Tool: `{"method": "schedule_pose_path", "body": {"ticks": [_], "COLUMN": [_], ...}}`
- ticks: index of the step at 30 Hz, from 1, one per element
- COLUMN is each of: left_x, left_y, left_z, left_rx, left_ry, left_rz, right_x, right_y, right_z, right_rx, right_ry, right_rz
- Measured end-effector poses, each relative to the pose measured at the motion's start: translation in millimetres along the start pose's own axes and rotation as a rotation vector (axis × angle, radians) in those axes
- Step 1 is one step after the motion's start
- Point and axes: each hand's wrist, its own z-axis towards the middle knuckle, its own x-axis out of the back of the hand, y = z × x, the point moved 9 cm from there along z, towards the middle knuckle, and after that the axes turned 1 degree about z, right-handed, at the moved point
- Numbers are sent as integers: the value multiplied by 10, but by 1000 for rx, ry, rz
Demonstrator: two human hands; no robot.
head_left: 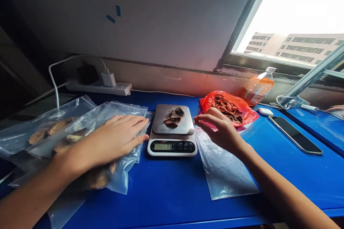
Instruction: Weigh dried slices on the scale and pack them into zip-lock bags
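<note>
A white digital kitchen scale point(172, 147) stands on the blue table, its display showing a 7 and a 3. Curled pieces of dried brown peel or shell point(174, 117) lie on its metal plate. My left hand point(125, 134) rests flat, fingers stretched, over clear zip bags point(122, 177) that hold brown pieces. Beside the scale's right edge hovers my right hand point(217, 126), with loosely bent fingers and nothing visible in them. Below it lies a flat clear plastic bag point(224, 171). Just behind, a red plastic bag point(249, 116) holds many similar brown pieces point(225, 106).
An orange drink bottle point(259, 87) leans behind the red bag. To the right are a phone point(295, 134) and a small white case point(265, 111). A power strip point(122, 88) with a charger point(108, 78) sits by the wall. Part of another hand point(337, 108) shows at the right edge.
</note>
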Motion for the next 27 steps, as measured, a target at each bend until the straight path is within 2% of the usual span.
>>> {"method": "schedule_pose_path", "body": {"ticks": [4,10,12,15,17,19,22,24,27], "left_x": [12,44,44,30,28,34,41,58,97], "left_y": [35,86,87,81,75,69,80,99,117], "left_z": [-2,-2,-2,-3,-5,-11,-24,-30,-30], "left_rx": [-13,-43,-43,-54,-62,-61,-55,-47,-22], "left_ry": [-22,-3,-3,3,21,37,16,-6,-20], "left_rz": [26,34,39,51,53,48,38,37,24], "right_x": [-218,-253,-174,158,313,276,71,-31,-138], "right_y": [-157,-39,-25,36,126,247,401,433,415], "right_z": [-41,-30,0,4,-33,-89,-230,-291,-327], "right_rx": [71,30,17,-16,-45,-74,-92,-89,-103], "right_ry": [-140,-136,-100,86,105,-60,-348,-420,-438], "right_rz": [-43,-28,-19,-61,-97,-143,-263,-306,-315]}}
